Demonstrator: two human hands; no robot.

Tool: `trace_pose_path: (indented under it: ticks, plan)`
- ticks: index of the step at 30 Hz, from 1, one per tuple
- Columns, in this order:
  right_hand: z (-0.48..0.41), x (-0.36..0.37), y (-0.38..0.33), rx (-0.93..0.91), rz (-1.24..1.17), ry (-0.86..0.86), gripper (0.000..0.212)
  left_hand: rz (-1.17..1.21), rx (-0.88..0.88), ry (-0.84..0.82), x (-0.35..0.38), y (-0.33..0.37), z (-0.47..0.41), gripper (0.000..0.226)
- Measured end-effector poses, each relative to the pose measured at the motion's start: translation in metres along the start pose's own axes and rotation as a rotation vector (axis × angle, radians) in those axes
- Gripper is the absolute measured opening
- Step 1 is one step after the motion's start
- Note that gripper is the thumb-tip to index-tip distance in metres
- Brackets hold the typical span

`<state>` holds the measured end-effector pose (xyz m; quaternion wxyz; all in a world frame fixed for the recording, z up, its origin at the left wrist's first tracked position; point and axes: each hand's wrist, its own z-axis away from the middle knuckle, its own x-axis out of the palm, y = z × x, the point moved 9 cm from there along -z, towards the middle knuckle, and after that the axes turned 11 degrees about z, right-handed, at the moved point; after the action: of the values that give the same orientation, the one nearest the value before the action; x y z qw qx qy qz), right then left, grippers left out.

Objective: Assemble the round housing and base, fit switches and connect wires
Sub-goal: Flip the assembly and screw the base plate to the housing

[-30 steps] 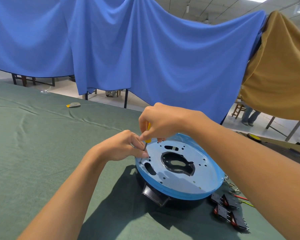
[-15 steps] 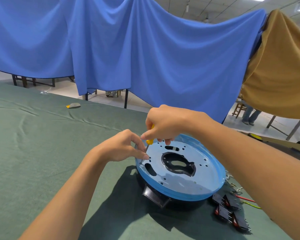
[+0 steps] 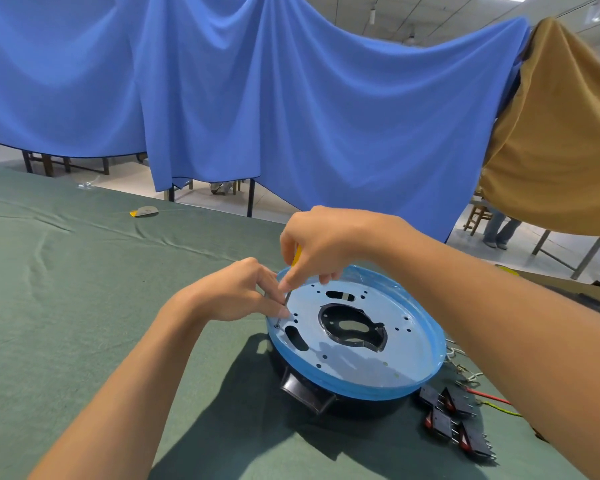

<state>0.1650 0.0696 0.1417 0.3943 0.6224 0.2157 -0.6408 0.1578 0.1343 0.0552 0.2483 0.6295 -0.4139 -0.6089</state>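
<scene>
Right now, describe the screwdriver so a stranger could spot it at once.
On the green table sits a round blue-rimmed plate. At its left edge is the screwdriver, gripped by the right hand. Its yellow handle and thin metal shaft set it apart.

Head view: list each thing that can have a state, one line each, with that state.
right hand, grips the screwdriver handle from above.
left hand, pinches the screwdriver shaft near its tip.
screwdriver, tilted, tip at a hole by the plate's left rim.
blue plate, seated on the black housing.
switches, loose on the cloth, unfitted.
wires, lying loose on the cloth.
</scene>
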Motion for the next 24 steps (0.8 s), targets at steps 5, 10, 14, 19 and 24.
trace_pose_path:
  ticks: [5,10,14,19,24]
  plan:
    - [0.000,-0.014,-0.010,-0.059,0.126,0.135,0.020,0.002,-0.026,0.000,-0.001,-0.002,0.000,0.011]
    - [-0.002,-0.006,-0.006,-0.017,0.128,0.091,0.038,0.038,-0.059,0.015,0.001,-0.005,0.001,0.010]
    - [0.003,0.006,-0.007,-0.029,0.133,-0.014,0.032,0.166,-0.097,0.067,-0.012,-0.009,0.008,0.021]
    - [0.007,0.003,-0.011,-0.069,0.023,0.070,0.007,0.382,-0.295,0.220,-0.022,-0.034,0.016,0.017]
    - [0.002,0.006,-0.012,-0.020,-0.009,0.080,0.031,0.414,-0.496,0.084,0.009,-0.050,0.017,0.040]
